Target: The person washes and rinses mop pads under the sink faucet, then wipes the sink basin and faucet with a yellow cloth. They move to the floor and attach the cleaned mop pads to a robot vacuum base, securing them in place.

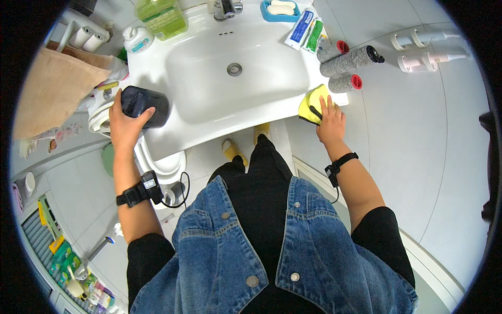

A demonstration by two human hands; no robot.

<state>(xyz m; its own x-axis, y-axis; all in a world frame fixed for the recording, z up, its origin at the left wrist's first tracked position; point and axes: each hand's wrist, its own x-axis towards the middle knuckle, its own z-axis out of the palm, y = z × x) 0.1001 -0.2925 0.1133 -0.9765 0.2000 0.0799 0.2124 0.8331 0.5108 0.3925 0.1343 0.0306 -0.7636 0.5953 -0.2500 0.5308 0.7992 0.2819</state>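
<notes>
My left hand [127,121] grips a dark, smooth container [151,106] at the left end of the white washbasin [188,135], thumb and fingers spread around its near side. Whether its base touches the ledge is hard to tell. At the basin's front right corner, my right hand [332,121] holds a folded yellow cloth [311,103] with dark edging against the rim. Just beyond the cloth stands a grey speckled cylinder with a red end [341,83]. A drain [234,69] shows in the bowl between my hands.
Behind the bowl are a faucet [225,10], a blue soap dish [278,13], toothpaste tubes [300,28], a green liquid bottle [162,17] and a white pump bottle [138,40]. More speckled cylinders [345,62] line the right edge. Electric toothbrushes [427,59] hang on the wall. A beige towel [59,90] hangs left.
</notes>
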